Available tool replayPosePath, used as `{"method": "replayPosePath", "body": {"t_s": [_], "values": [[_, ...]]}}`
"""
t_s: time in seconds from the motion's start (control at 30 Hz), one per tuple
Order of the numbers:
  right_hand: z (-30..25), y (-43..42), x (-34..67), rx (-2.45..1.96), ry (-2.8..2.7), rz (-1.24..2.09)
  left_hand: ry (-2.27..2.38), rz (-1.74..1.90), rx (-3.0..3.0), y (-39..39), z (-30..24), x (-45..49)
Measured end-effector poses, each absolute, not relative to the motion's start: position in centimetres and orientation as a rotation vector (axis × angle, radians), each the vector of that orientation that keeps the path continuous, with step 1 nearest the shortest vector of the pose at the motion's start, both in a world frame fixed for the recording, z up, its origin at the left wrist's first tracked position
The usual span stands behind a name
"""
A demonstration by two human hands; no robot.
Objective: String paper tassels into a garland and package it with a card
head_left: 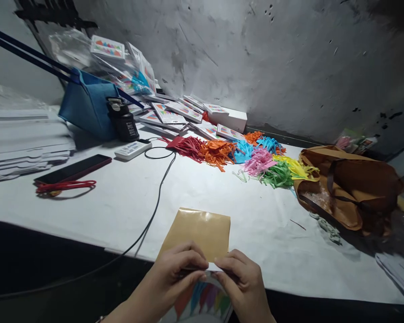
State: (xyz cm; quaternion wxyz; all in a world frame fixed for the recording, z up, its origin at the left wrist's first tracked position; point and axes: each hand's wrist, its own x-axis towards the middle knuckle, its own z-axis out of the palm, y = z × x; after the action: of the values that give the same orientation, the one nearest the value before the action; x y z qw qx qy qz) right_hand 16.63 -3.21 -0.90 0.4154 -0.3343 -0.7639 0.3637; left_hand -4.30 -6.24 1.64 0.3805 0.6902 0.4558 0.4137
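At the table's front edge, a white paper box (202,301) printed with coloured tassel shapes sits low in view, partly hidden by my hands. My left hand (180,271) pinches the left part of its white top edge between thumb and fingers. On the right part of that same edge, the thumb and fingers of my right hand (244,280) are closed too. Just beyond the fingers lies a glossy brown sheet (202,231), flat on the white table; its near end is covered by my hands.
Tassel bundles (218,152) in several colours lie mid-table before piled printed boxes (178,112). Left are a phone (74,169), power bank (133,150), black bottle (124,121), blue bag (90,105) and cardboard stack (23,139). A cable (158,202) crosses the table. A brown bag (363,184) stands right.
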Motion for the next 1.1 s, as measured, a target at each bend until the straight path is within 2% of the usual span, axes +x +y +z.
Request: {"method": "replayPosePath", "body": {"t_s": [0.23,0.47,0.67,0.8,1.1], "values": [[-1.0,-3.0,17.4,-0.636,-1.926,0.879,1.171,1.040,1.764,-6.2,1.8,-4.9],[-1.3,-3.3,17.8,-0.692,-1.924,0.881,1.104,0.965,1.731,-6.4,1.6,-5.0],[-0.4,-3.1,17.5,-0.760,-1.977,0.564,1.123,0.972,1.785,-6.5,1.7,-4.6],[0.0,-3.0,17.5,-0.651,-2.069,0.392,1.143,0.980,1.814,-6.5,1.5,-4.6],[-1.7,-4.0,17.4,-0.583,-2.023,-0.094,1.143,1.024,1.915,-6.3,0.2,-4.9]]}}
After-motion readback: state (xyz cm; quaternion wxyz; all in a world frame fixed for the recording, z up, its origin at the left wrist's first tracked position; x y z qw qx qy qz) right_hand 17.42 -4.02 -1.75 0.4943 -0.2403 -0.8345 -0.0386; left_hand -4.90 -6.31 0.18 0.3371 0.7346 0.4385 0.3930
